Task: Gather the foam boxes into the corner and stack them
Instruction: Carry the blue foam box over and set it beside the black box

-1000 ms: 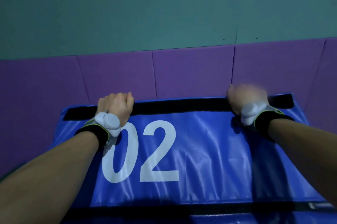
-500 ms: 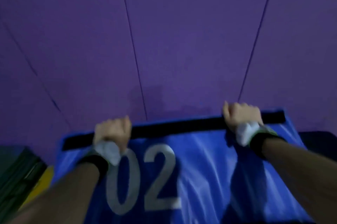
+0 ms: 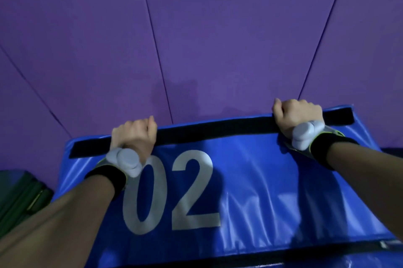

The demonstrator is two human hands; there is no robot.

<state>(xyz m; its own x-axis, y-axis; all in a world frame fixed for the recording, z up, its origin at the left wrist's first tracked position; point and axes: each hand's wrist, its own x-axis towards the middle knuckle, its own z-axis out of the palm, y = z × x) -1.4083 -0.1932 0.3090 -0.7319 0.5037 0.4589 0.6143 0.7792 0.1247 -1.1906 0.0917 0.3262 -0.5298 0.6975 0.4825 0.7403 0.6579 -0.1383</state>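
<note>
A big blue foam box [image 3: 250, 191] fills the bottom half of the view. It has a white "02" [image 3: 172, 193] printed on its shiny cover. A black strip [image 3: 218, 130] runs along its far edge, from 9 o'clock to 3 o'clock.

The left hand [image 3: 134, 137] is curled into a fist over the far edge, on the black strip, just above the "0". The right hand [image 3: 297, 115] is curled the same way over the far edge near the box's 2 o'clock corner. Both hands are closed tight on the edge of the box. The fingertips go over the far side, where they are hidden.

Each wrist has a black band [image 3: 109, 176] with a white round lump [image 3: 127, 159] on it.

Purple padded mats [image 3: 196, 38] lie past the box, at 12 o'clock. Something dark green [image 3: 19, 198] sits at 9 o'clock, beside the box's left edge.
</note>
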